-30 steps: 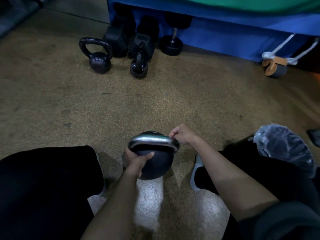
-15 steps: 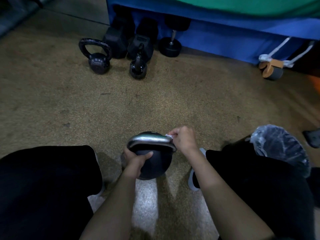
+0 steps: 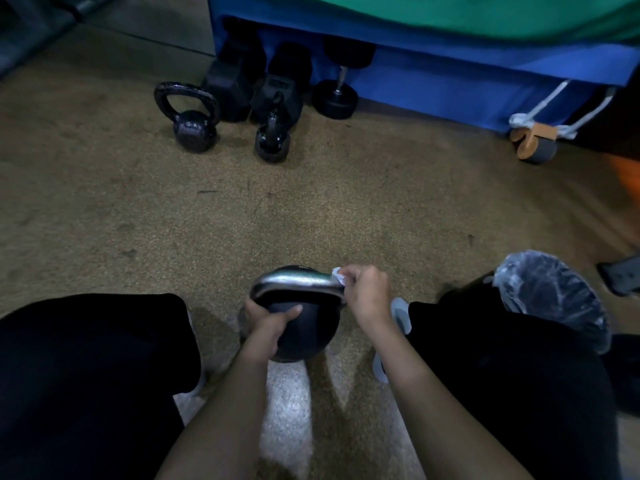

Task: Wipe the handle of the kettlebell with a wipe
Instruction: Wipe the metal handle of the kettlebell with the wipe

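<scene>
L hand (image 3: 268, 325) gripping kettlebell (image 3: 304, 337) body, R hand (image 3: 365, 292) pinching wipe (image 3: 337, 276) on handle (image 3: 298, 282), markings unreadable

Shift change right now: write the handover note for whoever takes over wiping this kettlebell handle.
Left hand: gripping the kettlebell body, steadying it on the floor.
Right hand: pinching the wipe against the right end of the handle.
Done: wipe is in contact at the right corner; how much is already wiped cannot be told.
Left: probably run the wipe along the top bar to the left end and down both sides.
</scene>
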Demonstrator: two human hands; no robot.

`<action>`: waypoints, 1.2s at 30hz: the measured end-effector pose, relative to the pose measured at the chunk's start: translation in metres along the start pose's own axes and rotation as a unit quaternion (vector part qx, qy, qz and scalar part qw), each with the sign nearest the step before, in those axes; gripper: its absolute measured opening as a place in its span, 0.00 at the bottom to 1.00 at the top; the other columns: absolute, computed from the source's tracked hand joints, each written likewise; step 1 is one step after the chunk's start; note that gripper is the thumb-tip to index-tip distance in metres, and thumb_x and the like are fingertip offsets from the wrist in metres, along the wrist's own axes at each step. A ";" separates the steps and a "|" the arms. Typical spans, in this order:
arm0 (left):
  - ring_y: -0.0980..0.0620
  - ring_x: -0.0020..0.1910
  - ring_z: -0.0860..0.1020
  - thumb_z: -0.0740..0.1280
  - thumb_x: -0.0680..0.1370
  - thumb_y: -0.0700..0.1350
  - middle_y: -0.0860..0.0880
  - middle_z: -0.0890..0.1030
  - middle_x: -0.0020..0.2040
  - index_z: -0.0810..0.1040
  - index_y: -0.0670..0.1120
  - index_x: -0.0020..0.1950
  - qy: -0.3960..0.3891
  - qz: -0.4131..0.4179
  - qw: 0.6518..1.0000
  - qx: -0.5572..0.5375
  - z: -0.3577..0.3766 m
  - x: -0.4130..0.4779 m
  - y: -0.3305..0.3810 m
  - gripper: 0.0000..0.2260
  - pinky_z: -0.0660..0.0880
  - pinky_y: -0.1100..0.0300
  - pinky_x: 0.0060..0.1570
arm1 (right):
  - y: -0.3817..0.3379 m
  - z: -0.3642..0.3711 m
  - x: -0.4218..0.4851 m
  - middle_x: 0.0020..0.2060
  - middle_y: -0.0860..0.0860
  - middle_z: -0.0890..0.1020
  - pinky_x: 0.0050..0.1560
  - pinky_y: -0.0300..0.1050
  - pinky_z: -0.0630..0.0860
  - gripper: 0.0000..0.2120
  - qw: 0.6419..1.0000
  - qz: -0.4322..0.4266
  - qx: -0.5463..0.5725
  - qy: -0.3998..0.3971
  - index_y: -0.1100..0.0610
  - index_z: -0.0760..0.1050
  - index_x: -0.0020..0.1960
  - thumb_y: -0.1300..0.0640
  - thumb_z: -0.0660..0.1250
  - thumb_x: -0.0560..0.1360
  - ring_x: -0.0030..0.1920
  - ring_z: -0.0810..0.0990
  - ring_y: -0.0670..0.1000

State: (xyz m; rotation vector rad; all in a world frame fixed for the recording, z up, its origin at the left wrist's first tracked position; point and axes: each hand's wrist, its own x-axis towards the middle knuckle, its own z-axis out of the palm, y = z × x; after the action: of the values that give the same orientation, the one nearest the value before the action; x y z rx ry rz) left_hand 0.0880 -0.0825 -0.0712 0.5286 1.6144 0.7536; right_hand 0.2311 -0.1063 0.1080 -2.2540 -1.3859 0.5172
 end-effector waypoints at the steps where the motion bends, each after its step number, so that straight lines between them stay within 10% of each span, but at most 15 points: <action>1: 0.37 0.77 0.71 0.88 0.65 0.40 0.46 0.71 0.79 0.62 0.50 0.80 0.001 -0.005 1.000 0.000 0.001 0.000 0.000 0.50 0.70 0.28 0.72 | -0.001 0.001 -0.002 0.53 0.54 0.84 0.45 0.25 0.62 0.12 1.000 -0.009 -0.003 0.003 0.59 0.82 0.54 0.65 0.63 0.76 0.53 0.81 0.53; 5: 0.37 0.77 0.71 0.89 0.63 0.43 0.47 0.70 0.80 0.61 0.53 0.79 0.004 -0.004 1.000 0.010 0.002 0.004 -0.002 0.53 0.70 0.27 0.72 | 0.000 0.003 -0.009 0.51 0.54 0.84 0.52 0.39 0.71 0.11 0.999 -0.023 -0.019 0.015 0.57 0.83 0.51 0.65 0.63 0.74 0.52 0.81 0.56; 19: 0.37 0.78 0.71 0.88 0.64 0.42 0.44 0.71 0.79 0.63 0.51 0.79 0.000 0.001 1.000 0.017 0.002 0.003 0.001 0.51 0.70 0.28 0.73 | 0.010 0.026 -0.035 0.42 0.53 0.77 0.39 0.27 0.62 0.07 0.995 -0.046 0.044 0.082 0.60 0.77 0.43 0.70 0.66 0.69 0.38 0.73 0.47; 24: 0.37 0.77 0.72 0.86 0.44 0.58 0.47 0.72 0.79 0.62 0.57 0.77 -0.013 0.001 1.000 0.023 0.005 0.020 -0.012 0.64 0.71 0.28 0.71 | 0.016 0.031 -0.039 0.40 0.48 0.74 0.37 0.18 0.62 0.09 0.996 -0.040 0.043 0.073 0.59 0.77 0.39 0.72 0.65 0.69 0.33 0.69 0.40; 29: 0.37 0.78 0.71 0.88 0.64 0.43 0.44 0.71 0.80 0.60 0.53 0.82 -0.002 -0.002 1.000 0.013 0.003 0.004 0.000 0.54 0.70 0.28 0.73 | 0.014 0.032 -0.038 0.39 0.50 0.77 0.38 0.21 0.63 0.08 0.995 -0.050 0.042 0.077 0.59 0.78 0.39 0.71 0.66 0.69 0.33 0.71 0.43; 36: 0.35 0.77 0.71 0.87 0.66 0.41 0.43 0.71 0.80 0.60 0.53 0.82 0.000 -0.009 1.000 0.015 0.002 0.004 0.002 0.53 0.70 0.27 0.72 | 0.015 0.034 -0.039 0.39 0.49 0.77 0.38 0.28 0.64 0.09 0.995 -0.042 0.044 0.074 0.58 0.78 0.38 0.70 0.66 0.69 0.34 0.73 0.44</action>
State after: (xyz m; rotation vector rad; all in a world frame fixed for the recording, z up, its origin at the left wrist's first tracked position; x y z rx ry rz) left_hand 0.0897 -0.0783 -0.0726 0.5344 1.6303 0.7158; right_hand 0.2072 -0.1412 0.0748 -2.1088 -1.3486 0.3695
